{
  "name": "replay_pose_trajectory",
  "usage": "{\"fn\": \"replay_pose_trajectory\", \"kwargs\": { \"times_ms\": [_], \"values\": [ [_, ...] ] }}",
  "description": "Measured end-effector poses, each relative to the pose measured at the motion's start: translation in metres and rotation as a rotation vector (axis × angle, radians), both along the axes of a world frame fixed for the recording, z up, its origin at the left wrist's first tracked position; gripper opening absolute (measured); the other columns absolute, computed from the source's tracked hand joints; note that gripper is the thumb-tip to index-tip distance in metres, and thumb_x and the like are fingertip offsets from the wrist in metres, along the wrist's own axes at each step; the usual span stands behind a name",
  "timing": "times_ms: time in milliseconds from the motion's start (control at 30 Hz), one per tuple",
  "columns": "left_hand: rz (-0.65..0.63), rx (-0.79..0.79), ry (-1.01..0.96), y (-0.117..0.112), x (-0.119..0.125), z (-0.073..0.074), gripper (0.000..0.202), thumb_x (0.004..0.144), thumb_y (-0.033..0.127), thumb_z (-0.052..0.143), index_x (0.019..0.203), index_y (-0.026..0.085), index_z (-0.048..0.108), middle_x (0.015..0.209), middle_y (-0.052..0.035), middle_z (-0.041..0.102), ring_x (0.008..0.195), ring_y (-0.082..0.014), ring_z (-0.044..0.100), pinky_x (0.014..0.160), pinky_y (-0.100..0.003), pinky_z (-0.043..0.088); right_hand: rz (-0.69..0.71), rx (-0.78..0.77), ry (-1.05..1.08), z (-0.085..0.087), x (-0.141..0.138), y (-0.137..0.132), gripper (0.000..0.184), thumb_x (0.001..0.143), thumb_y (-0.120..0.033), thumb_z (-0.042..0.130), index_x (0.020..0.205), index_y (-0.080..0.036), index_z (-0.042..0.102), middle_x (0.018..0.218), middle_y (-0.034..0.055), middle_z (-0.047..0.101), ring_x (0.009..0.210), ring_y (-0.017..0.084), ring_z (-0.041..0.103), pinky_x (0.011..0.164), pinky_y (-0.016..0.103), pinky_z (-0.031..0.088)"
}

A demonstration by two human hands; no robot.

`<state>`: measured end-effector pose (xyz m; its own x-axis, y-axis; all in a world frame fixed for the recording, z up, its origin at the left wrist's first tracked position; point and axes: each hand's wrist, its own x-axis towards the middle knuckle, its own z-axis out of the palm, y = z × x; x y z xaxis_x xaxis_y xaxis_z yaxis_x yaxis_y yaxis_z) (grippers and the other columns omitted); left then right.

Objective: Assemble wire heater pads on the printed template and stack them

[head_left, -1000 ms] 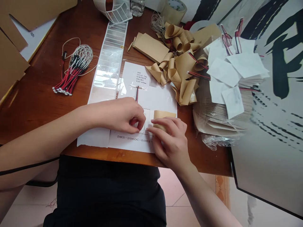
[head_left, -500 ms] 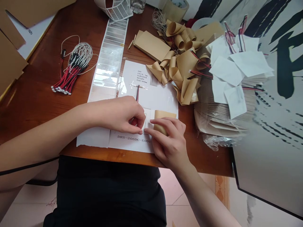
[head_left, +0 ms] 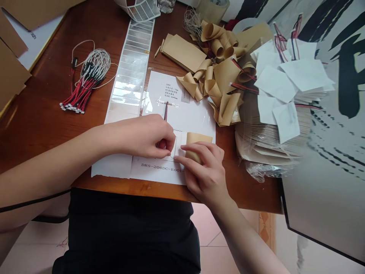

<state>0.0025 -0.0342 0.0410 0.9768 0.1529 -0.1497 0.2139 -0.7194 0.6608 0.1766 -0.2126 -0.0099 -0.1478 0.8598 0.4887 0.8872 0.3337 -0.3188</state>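
On the far left of the brown wooden desk (head_left: 37, 125), a bundle of red-and-black wires with white leads (head_left: 85, 85) lies beside a long glossy strip of rectangular labels (head_left: 131, 64). Your left hand (head_left: 145, 137) reaches in from the left, forearm low, fingers curled together over a small white rectangular piece (head_left: 177, 142) on a printed white sheet (head_left: 194, 121); you cannot tell whether they pinch it. Your right hand (head_left: 203, 171) sits just beside, fingers lightly spread, pressing a tan kraft-paper piece (head_left: 196, 137), apparently to keep it steady on the sheet. Curled kraft-paper offcuts (head_left: 219, 87) lie beyond.
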Motion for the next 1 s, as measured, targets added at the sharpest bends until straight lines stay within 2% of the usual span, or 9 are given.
{"fn": "replay_pose_trajectory", "kwargs": {
  "times_ms": [1000],
  "values": [
    [0.014,-0.022,0.008,0.0015,0.0006,-0.0008,0.012,0.084,0.017,0.067,0.08,0.02,0.077,0.071,0.0018,0.071,0.065,-0.0112,0.061,0.065,-0.024,0.041,-0.014,-0.002,0.018,0.0006,0.0002,-0.0002,0.03,0.089,-0.003,0.059,0.1,-0.026,0.075,0.116,0.0074,0.073,0.108,0.028,0.062,0.09,0.046,0.044]
  ]
}}
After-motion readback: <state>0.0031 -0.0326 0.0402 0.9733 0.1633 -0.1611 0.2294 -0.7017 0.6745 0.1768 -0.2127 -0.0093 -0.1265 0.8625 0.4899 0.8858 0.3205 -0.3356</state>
